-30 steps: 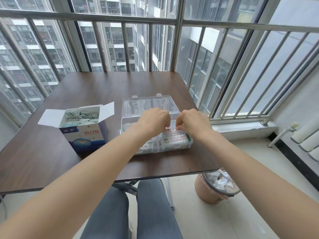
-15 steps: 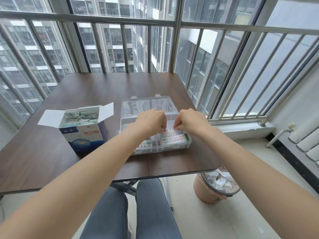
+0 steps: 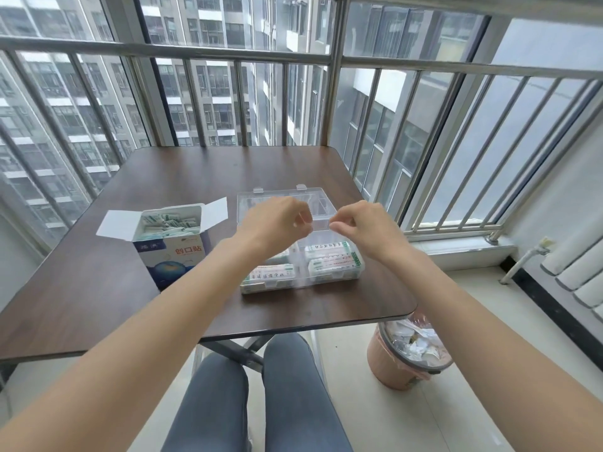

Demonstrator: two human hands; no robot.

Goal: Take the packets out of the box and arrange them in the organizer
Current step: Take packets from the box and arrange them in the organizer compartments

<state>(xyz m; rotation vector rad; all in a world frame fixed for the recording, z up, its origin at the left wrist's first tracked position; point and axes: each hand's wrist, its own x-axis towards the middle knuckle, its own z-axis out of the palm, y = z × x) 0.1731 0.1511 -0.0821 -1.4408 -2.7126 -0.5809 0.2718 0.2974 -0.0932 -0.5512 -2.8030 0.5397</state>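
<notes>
A clear plastic organizer stands on the brown table, its lid lying open behind it. White and green packets fill its near compartments. To its left is the blue and white box, flaps open, with more packets inside. My left hand and my right hand hover side by side just above the organizer's far part. Both have their fingers curled in. I see nothing held in either.
A pink waste bin with a liner and paper scraps stands on the floor below the table's right corner. Metal railing bars run behind and to the right of the table. A white radiator is at the far right.
Both hands have lifted out of the organizer and now hang above it, a little further apart. The packets they were pressing on lie uncovered in the near compartments.
</notes>
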